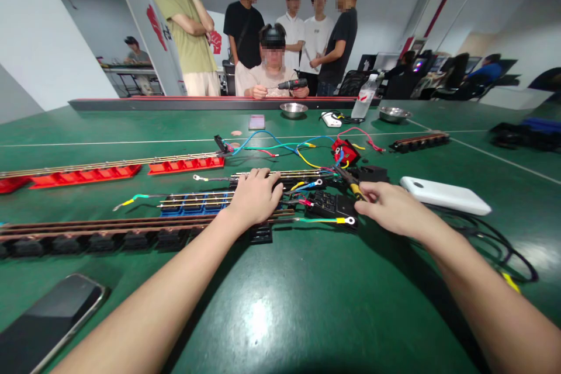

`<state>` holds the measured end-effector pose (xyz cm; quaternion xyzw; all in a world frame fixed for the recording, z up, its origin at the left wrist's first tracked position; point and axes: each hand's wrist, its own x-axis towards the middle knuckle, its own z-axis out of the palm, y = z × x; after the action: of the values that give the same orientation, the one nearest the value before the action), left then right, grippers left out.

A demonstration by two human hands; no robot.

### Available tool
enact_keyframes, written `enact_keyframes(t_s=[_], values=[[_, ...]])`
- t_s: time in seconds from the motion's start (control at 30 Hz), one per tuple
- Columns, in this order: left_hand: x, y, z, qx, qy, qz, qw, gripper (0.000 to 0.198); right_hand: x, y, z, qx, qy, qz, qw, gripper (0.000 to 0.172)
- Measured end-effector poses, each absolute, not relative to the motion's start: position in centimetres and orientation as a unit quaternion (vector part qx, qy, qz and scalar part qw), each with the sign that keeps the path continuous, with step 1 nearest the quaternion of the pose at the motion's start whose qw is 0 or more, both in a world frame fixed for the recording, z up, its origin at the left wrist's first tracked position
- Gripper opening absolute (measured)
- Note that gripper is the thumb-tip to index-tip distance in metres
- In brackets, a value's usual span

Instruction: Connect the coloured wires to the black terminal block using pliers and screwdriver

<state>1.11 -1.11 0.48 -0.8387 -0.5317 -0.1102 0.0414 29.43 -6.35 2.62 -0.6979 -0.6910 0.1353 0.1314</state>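
Note:
My left hand (256,196) lies palm down over the black strip with brass-coloured rods (302,175), its fingers apart and reaching across it. Beneath and left of that hand run a blue-based strip (205,203) and a longer black rail with copper bars (131,228). My right hand (385,204) is closed around a hand tool with a yellow and black handle (356,190), whose dark end points to the upper left. The tool's exact kind is unclear. A black block (333,203) and a red connector block (345,153) with coloured wires are near its tip.
A phone (52,318) lies front left. Red-based strips (186,165) are behind on the left. To the right are a white power bank (445,194) and black cables (495,234). Steel bowls (293,109) and a bottle (364,98) stand farther back. Opposite, a person holds a drill (293,84).

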Motion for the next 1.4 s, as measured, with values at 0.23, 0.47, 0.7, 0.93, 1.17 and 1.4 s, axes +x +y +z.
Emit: enact_keyframes(t_s=[0.23,0.47,0.7,0.93,1.17,1.4], values=[[1.0,-1.1,0.4,-0.842,-0.525,-0.112,0.043,0.046,28.6,-7.0,2.9,-0.725,-0.688,-0.026,0.006,0.015],[1.1,-1.1,0.6,-0.843,-0.527,-0.103,0.040,0.047,28.6,-7.3,2.9,-0.731,-0.681,-0.029,-0.026,0.012],[1.0,-1.0,0.4,-0.842,-0.527,-0.110,0.039,0.047,29.3,-7.0,2.2,-0.722,-0.690,-0.049,0.030,0.027],[1.0,-1.0,0.4,-0.841,-0.528,-0.110,0.037,0.047,30.7,-6.8,2.8,-0.725,-0.670,0.084,0.136,0.023],[1.0,-1.1,0.5,-0.840,-0.531,-0.105,0.033,0.047,31.1,-6.8,3.4,-0.716,-0.552,0.305,0.300,0.034],[1.1,-1.1,0.5,-0.840,-0.531,-0.110,0.037,0.046,29.7,-7.2,4.3,-0.704,-0.468,0.397,0.356,0.021]])
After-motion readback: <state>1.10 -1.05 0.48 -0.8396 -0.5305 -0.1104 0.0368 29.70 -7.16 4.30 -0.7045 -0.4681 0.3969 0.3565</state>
